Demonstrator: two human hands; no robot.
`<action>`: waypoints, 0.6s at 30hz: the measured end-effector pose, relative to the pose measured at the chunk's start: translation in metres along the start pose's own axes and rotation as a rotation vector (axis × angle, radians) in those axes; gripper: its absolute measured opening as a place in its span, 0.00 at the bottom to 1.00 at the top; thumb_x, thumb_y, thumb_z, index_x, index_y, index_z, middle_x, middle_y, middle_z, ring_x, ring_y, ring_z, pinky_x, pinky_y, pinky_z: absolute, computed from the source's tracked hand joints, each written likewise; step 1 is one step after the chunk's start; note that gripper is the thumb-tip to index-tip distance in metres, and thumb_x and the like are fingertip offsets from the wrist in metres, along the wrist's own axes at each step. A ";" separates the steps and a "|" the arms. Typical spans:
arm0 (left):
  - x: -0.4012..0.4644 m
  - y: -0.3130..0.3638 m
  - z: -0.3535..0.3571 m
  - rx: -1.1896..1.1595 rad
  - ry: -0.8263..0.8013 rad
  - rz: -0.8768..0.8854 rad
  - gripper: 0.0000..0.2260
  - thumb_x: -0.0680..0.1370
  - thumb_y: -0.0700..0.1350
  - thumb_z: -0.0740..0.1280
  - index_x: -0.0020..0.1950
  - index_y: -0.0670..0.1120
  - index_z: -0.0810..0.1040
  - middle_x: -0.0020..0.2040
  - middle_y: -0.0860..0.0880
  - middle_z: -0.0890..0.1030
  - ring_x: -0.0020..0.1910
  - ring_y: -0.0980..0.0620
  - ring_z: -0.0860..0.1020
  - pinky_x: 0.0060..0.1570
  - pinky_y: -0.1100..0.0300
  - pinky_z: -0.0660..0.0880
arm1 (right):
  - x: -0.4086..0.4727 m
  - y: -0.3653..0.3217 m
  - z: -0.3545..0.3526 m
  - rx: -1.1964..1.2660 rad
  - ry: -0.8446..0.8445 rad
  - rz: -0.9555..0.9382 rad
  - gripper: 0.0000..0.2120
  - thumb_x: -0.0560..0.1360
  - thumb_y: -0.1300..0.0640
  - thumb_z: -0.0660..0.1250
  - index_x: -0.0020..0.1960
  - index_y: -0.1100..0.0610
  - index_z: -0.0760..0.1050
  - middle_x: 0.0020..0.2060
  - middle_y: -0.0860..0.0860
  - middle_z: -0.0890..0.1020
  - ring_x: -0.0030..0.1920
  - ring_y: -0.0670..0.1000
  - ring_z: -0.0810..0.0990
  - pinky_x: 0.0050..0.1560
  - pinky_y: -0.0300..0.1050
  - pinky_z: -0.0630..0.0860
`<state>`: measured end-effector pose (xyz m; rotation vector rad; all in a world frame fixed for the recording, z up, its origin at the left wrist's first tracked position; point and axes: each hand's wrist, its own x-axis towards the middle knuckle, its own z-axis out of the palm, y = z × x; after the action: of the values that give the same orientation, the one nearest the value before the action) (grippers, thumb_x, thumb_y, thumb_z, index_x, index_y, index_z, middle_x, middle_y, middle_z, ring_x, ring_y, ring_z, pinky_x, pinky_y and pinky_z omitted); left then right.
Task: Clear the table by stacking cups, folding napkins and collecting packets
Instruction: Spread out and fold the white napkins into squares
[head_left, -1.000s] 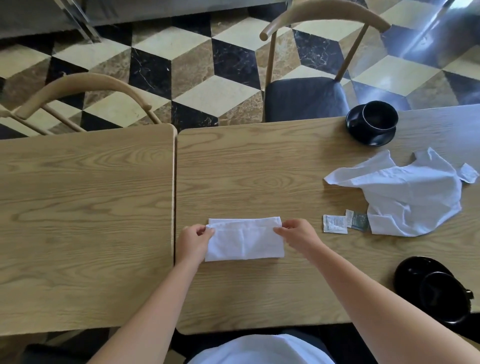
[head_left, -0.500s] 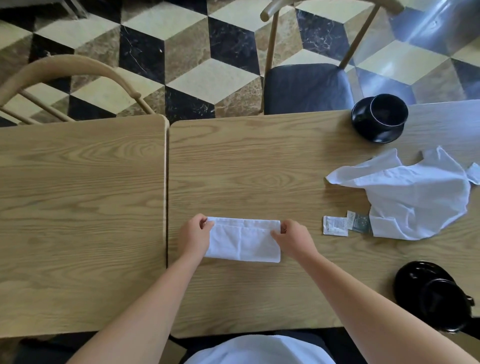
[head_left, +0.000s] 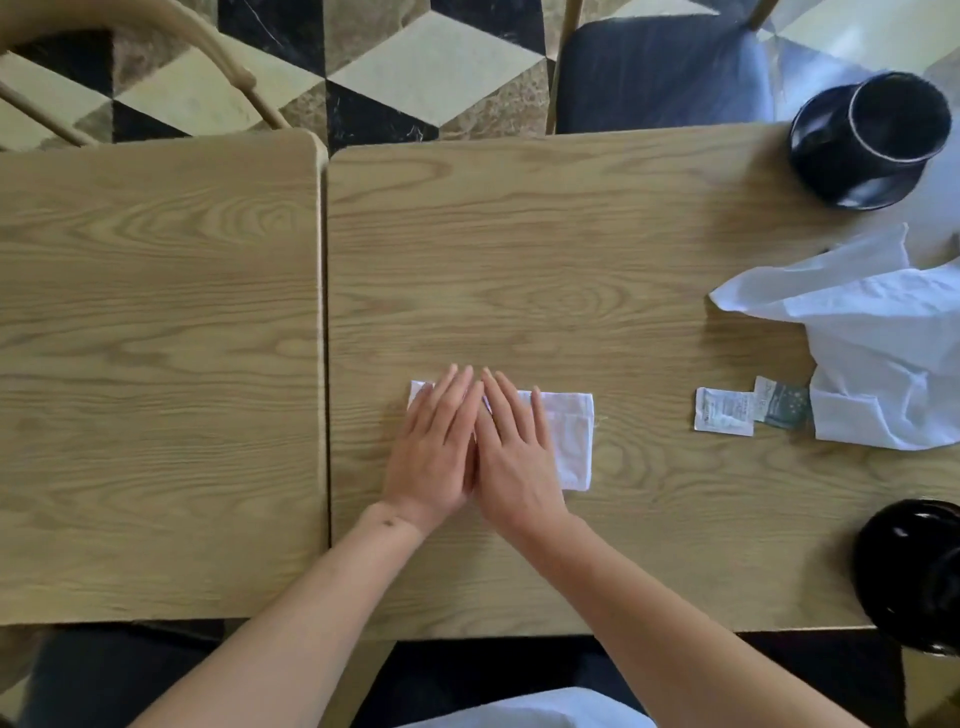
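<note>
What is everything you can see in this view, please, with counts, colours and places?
Folded napkin: one, white, near middle of right table, under both hands.
Crumpled napkin: one, white, right side.
Packets: two, one white, one dark green, overlapping, beside the crumpled napkin.
Cups on saucers: two, black, far right corner and near right edge.
Tables: two, light wood, side by side.
Chairs: two, wooden, beyond the tables.
Left hand, right hand: flat, pressing the folded napkin.

The tabletop (head_left: 519, 260) is matt, pale wood with bold grain. The folded napkin (head_left: 569, 441) looks like soft white cloth. The cup (head_left: 878, 135) at upper right is glossy black, and the packets (head_left: 724, 413) look papery.
</note>
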<state>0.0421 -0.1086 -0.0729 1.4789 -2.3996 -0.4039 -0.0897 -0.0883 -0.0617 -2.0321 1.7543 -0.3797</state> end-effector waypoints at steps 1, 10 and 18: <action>0.000 -0.003 0.004 0.024 -0.038 0.017 0.26 0.79 0.41 0.59 0.77 0.39 0.64 0.78 0.40 0.66 0.80 0.43 0.60 0.78 0.46 0.56 | -0.001 0.002 0.007 0.005 -0.012 0.007 0.25 0.82 0.56 0.57 0.78 0.60 0.64 0.79 0.55 0.64 0.80 0.55 0.59 0.79 0.59 0.52; -0.003 -0.022 0.028 0.232 -0.204 0.028 0.29 0.83 0.49 0.53 0.81 0.38 0.54 0.82 0.39 0.53 0.82 0.43 0.50 0.80 0.46 0.50 | -0.013 0.033 0.029 -0.070 0.023 0.004 0.28 0.83 0.55 0.58 0.81 0.61 0.57 0.80 0.57 0.59 0.81 0.54 0.53 0.81 0.53 0.45; 0.001 -0.021 0.017 0.278 -0.293 -0.015 0.29 0.84 0.52 0.52 0.82 0.39 0.53 0.82 0.39 0.52 0.82 0.42 0.50 0.79 0.44 0.53 | -0.016 0.036 0.014 -0.080 -0.076 0.119 0.30 0.83 0.50 0.56 0.81 0.61 0.56 0.81 0.57 0.57 0.82 0.55 0.51 0.81 0.54 0.49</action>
<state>0.0522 -0.1168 -0.0970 1.6529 -2.7699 -0.3180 -0.1168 -0.0749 -0.0908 -1.9569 1.8598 -0.1958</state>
